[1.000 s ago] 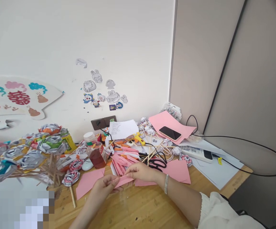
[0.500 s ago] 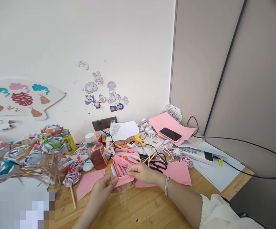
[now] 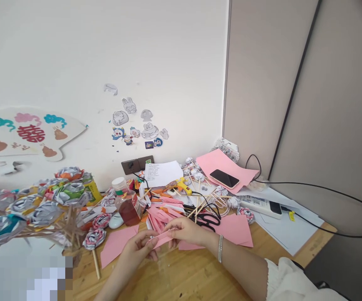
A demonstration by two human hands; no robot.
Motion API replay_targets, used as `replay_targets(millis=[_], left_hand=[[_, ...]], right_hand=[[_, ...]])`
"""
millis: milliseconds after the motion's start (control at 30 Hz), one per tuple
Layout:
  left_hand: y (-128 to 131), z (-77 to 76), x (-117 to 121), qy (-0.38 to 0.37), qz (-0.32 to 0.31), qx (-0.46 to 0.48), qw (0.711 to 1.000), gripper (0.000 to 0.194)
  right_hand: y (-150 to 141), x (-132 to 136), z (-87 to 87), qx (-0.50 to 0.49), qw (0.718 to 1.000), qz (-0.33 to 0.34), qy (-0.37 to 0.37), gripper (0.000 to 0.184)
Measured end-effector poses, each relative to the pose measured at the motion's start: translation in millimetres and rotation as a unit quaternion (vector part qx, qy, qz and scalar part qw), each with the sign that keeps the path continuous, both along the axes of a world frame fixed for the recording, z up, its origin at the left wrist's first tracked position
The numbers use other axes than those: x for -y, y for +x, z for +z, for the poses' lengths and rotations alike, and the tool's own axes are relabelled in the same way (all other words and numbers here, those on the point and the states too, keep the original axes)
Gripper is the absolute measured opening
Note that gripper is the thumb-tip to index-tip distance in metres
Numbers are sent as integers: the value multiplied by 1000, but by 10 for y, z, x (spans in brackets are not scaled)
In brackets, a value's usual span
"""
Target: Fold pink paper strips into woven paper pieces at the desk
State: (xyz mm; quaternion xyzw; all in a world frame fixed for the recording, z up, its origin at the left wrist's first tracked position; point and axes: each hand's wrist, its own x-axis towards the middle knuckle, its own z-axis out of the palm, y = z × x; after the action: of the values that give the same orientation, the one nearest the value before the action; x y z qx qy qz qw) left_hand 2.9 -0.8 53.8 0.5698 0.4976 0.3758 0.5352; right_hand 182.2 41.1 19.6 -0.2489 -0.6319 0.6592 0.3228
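A folded strip of pink paper [image 3: 164, 238] is stretched between my two hands, just above the wooden table. My left hand [image 3: 141, 246] pinches its left end, thumb on top and fingers underneath. At the other end, my right hand [image 3: 184, 230] grips the strip with thumb and fingertips; a silver bracelet circles that wrist. Right behind the hands lies a heap of pink paper strips [image 3: 160, 217]. Pink paper sheets lie on both sides, one [image 3: 118, 244] by my left hand and another [image 3: 235, 230] beyond my right forearm.
Black-handled scissors [image 3: 208, 220] and a yellow glue gun [image 3: 183, 185] lie behind my right hand. A jar of reddish liquid [image 3: 128, 207] stands behind my left. Paper roses [image 3: 46, 211] crowd the left side. A phone [image 3: 224, 178] rests on pink paper; a cable crosses the right.
My right hand has shifted slightly left and down, closer to my left hand. The fingers have changed their hold along the pink strip. The view has tilted a little.
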Motion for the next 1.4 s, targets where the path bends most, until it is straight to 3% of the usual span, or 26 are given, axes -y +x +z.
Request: replay_targets(millis=[300,433,667,867,1000,1167,1300,1400], left_hand=[[-44,6,3,-59,19,139,988,16],[-32,-33,-26,-74,45,154,984,21],[-5,-47,-46,-1,70,90,993,43],[-5,-84,-70,17,107,61,992,42],[-4,-60,-50,21,133,68,989,38],[34,-7,-1,-7,159,121,980,35],[80,-22,35,-59,165,169,970,28],[89,-63,39,-48,170,173,969,30]], right_hand=[[19,16,68,-59,997,-16,-56,30],[12,18,56,-38,999,-35,-6,32],[-54,-30,-98,81,979,-134,128,36],[-61,34,-92,104,989,-80,72,23],[-53,80,-18,96,990,-85,56,31],[-48,66,-12,102,994,-16,32,40],[-102,97,-50,85,993,-54,62,42],[-138,123,-76,75,996,-7,38,44]])
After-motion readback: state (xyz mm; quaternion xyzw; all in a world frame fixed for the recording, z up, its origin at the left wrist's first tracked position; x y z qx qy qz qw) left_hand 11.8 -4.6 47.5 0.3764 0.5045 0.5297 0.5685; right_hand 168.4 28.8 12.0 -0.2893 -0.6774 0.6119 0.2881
